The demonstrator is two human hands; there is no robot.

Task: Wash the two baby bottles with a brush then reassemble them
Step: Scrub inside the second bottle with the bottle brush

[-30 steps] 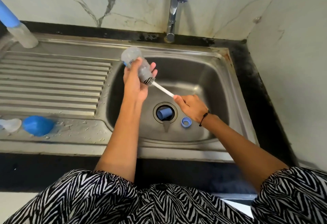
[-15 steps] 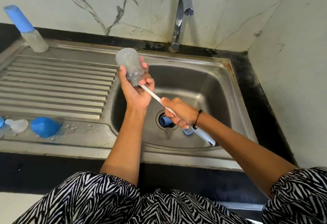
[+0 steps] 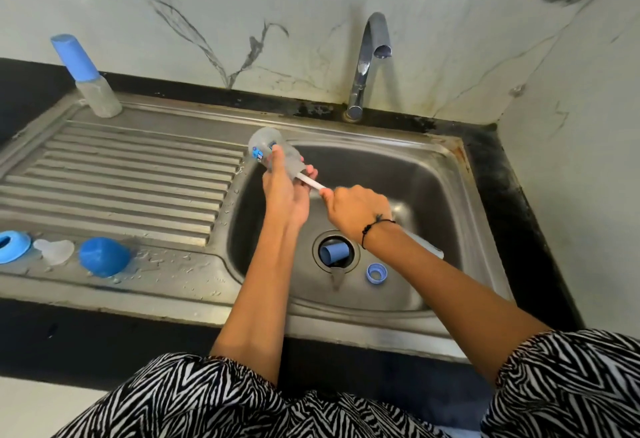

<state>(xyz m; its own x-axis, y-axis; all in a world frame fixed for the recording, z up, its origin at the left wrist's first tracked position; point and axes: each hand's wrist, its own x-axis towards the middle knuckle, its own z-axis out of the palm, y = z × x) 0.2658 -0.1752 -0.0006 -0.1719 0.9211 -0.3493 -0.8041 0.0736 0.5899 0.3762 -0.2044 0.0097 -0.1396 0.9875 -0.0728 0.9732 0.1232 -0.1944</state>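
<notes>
Head view: a capped second bottle (image 3: 86, 77) waits upright on the counter (image 3: 121, 174); the left hand (image 3: 282, 192) grips the bottle (image 3: 273, 153) tilted over the sink (image 3: 426, 195) for drainage, while the right hand (image 3: 356, 212) closes its grip on the brush handle (image 3: 310, 181), bristles inside

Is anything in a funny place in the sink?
Yes. A small blue tube-shaped piece is lying in the drain hole of the steel sink, where it could block water or slip down. A blue plastic ring lies loose on the sink floor beside it. Water drops are scattered on the ribbed draining board.
</notes>
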